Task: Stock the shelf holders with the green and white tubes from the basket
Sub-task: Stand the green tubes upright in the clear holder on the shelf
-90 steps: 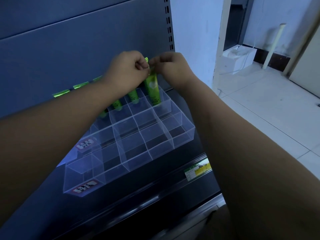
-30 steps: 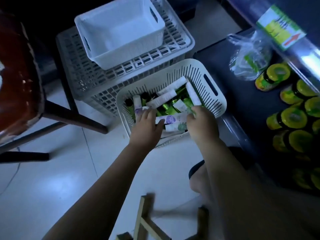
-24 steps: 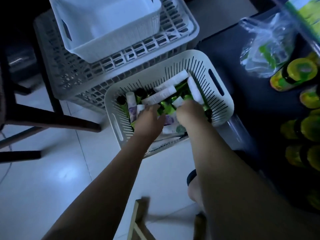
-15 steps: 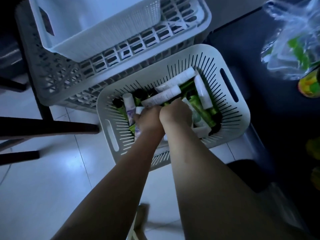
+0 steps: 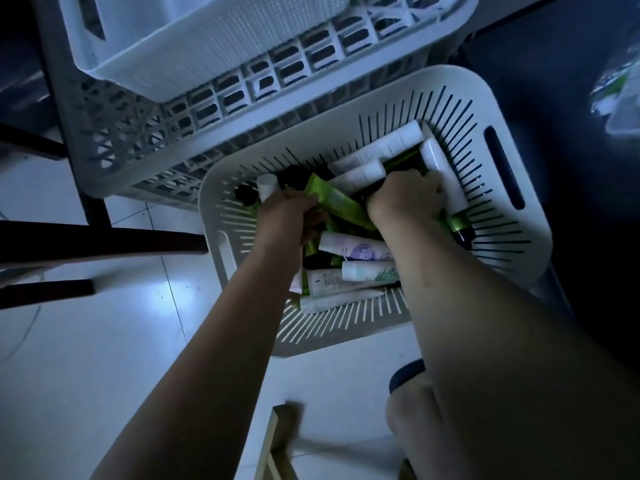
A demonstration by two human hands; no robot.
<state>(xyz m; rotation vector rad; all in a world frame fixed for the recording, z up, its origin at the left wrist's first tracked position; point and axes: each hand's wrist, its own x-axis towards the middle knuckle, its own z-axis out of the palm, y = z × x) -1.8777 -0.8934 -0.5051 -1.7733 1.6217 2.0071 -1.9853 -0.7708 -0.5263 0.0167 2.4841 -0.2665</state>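
Both hands are down inside the slotted white basket (image 5: pixel 450 98), which sits on the pale tiled floor (image 5: pixel 86 341) and holds a loose heap of green and white tubes. The left hand (image 5: pixel 287 216) is closed around a green tube (image 5: pixel 337 202) that lies slanted across the pile, its flat crimped end sticking up past the knuckles. The right hand (image 5: pixel 405 199) is curled palm-down among the tubes just beside it, fingers buried in the heap; whether it has closed on anything I cannot tell. A white tube (image 5: pixel 441 174) lies along the basket's right wall touching that hand, and more white tubes (image 5: pixel 353 249) lie crosswise between the two forearms, one with a purple label. Behind the basket stands a larger grey lattice crate (image 5: pixel 114 133) with a white bin (image 5: pixel 207 46) set inside it. Dark chair legs (image 5: pixel 104 244) cross the floor at left, and a bare knee (image 5: pixel 412 420) shows at bottom right.
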